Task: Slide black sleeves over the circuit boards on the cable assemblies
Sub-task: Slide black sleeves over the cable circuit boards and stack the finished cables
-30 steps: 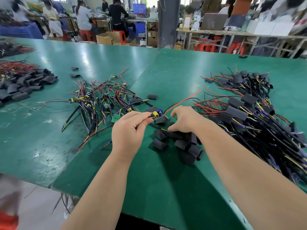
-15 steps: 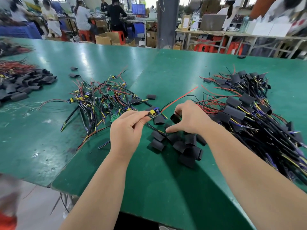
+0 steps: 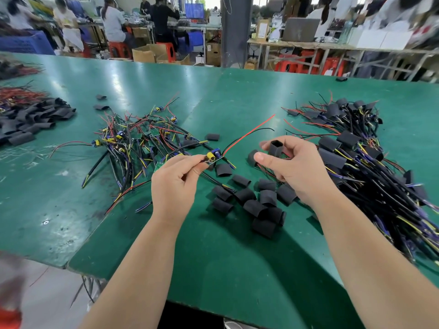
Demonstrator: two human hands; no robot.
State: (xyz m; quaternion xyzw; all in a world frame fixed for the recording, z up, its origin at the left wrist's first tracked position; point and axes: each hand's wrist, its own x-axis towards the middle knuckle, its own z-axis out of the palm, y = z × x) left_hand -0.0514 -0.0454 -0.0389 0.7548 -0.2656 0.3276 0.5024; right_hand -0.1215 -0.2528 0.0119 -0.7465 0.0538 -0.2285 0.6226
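My left hand pinches a small circuit board with a yellow and a blue part; its red and black wires run up to the right. My right hand holds one black sleeve upright between thumb and fingers, its square mouth open at the top, a short way right of the board. Several loose black sleeves lie on the green table below both hands. Bare cable assemblies are heaped at the left, sleeved ones at the right.
Another heap of black sleeves with red wires lies at the far left. Single sleeves are scattered behind the board. The table's front edge runs close below my forearms. People sit at benches beyond the table.
My right hand has lifted from the loose sleeves with one sleeve in its fingers. The left hand keeps the board at about the same spot.
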